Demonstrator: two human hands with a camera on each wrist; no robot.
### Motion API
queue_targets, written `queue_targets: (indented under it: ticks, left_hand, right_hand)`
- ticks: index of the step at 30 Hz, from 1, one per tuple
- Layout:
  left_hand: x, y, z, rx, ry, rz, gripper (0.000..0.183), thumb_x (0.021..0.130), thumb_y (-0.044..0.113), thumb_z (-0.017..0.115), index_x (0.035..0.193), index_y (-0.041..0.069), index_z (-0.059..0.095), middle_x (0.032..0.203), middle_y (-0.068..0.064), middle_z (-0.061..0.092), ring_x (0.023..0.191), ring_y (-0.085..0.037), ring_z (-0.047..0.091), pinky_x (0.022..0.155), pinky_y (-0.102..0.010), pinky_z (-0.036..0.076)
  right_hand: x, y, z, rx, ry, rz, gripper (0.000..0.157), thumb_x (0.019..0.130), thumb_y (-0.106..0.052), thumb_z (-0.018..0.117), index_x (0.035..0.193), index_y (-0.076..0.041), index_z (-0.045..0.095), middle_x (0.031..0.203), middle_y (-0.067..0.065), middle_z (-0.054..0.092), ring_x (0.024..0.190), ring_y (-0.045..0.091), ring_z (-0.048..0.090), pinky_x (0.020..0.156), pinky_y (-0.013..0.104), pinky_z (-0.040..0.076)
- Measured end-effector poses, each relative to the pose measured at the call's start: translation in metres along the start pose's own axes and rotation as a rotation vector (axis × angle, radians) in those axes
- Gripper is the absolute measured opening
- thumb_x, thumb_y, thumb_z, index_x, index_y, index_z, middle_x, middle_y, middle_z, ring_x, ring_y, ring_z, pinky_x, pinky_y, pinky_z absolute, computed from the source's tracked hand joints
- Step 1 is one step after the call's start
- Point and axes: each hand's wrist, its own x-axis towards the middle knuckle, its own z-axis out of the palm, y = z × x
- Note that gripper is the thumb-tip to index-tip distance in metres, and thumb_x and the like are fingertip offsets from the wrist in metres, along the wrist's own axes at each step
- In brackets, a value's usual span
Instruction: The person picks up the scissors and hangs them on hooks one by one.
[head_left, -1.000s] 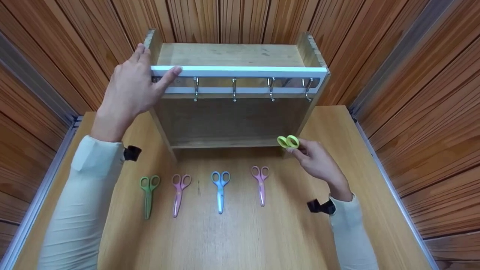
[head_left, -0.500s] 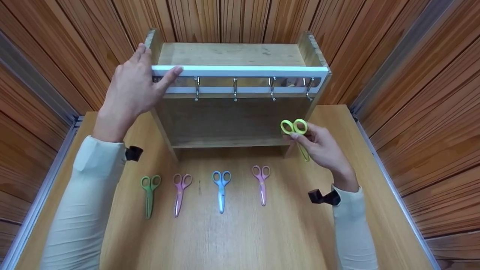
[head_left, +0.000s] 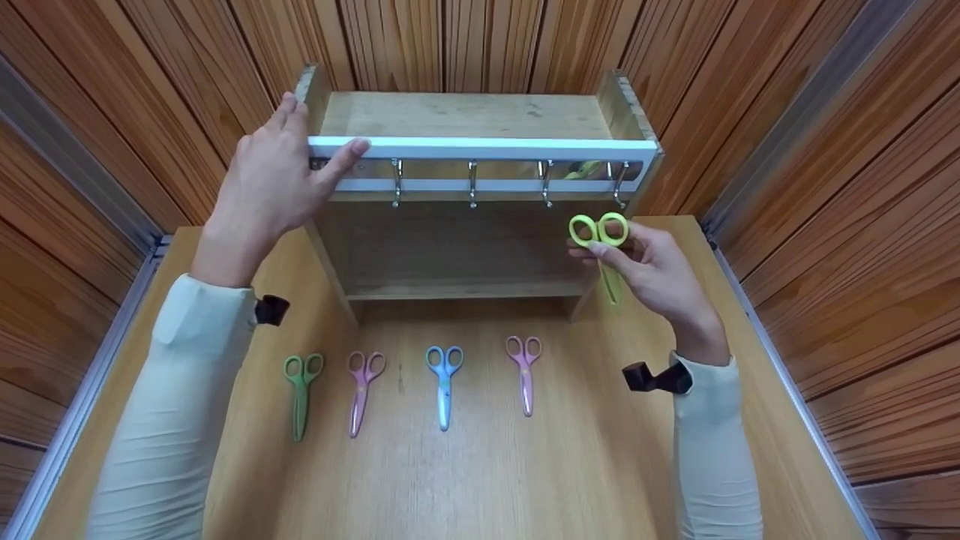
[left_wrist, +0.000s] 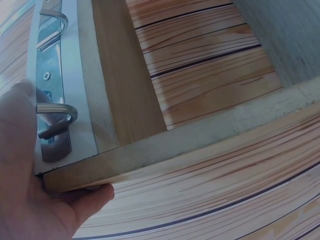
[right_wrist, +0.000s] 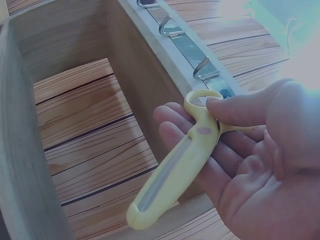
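Observation:
My right hand (head_left: 656, 270) pinches a pair of yellow-green scissors (head_left: 609, 274) near the handle loops, loops up and blades down, just below the rightmost hook (head_left: 620, 184). In the right wrist view the thumb presses by one loop, and the covered blade (right_wrist: 167, 182) points away from the palm. My left hand (head_left: 262, 176) holds the upper left corner of a wooden shelf (head_left: 465, 247), thumb on the white hook rail (head_left: 495, 148) and fingers along the outer side. The left wrist view shows a fingertip (left_wrist: 100, 197) bent against the side board (left_wrist: 150, 155).
On the table (head_left: 480, 487) in front of the shelf lie green scissors (head_left: 300, 397), pink scissors (head_left: 360, 394), blue scissors (head_left: 445, 390) and another pink pair (head_left: 525, 379), all loops toward the shelf. Several metal hooks line the rail. Wood-panelled walls (head_left: 862, 262) stand around the table.
My right hand has risen with the yellow-green scissors from the shelf's lower right toward the rightmost hook, bringing the blades into sight. My left hand stays on the shelf corner.

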Motion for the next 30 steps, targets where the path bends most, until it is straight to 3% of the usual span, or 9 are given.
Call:
queue_targets:
  ticks: [10,30]
  left_hand:
    - [-0.001,0.001,0.003,-0.007,0.003,-0.009,0.107,0.098,0.081,0.035,0.166,0.0,0.02,0.176,-0.022,0.012,0.149,-0.056,0.039,0.12,-0.065,0.036]
    - [-0.004,0.0,0.003,0.0,-0.002,-0.016,0.108,0.099,0.081,0.034,0.166,-0.002,0.02,0.175,-0.023,0.012,0.154,-0.053,0.031,0.123,-0.064,0.032]
  right_hand:
    - [0.011,0.004,-0.009,0.089,0.044,-0.011,0.036,0.106,-0.011,0.063,0.138,0.005,0.061,0.126,0.007,0.078,0.112,0.014,0.077,0.104,0.025,0.056]
    - [0.022,0.02,-0.002,0.107,0.077,0.0,0.039,0.104,-0.018,0.067,0.137,0.001,0.063,0.127,0.011,0.077,0.113,0.017,0.077,0.108,0.024,0.054]
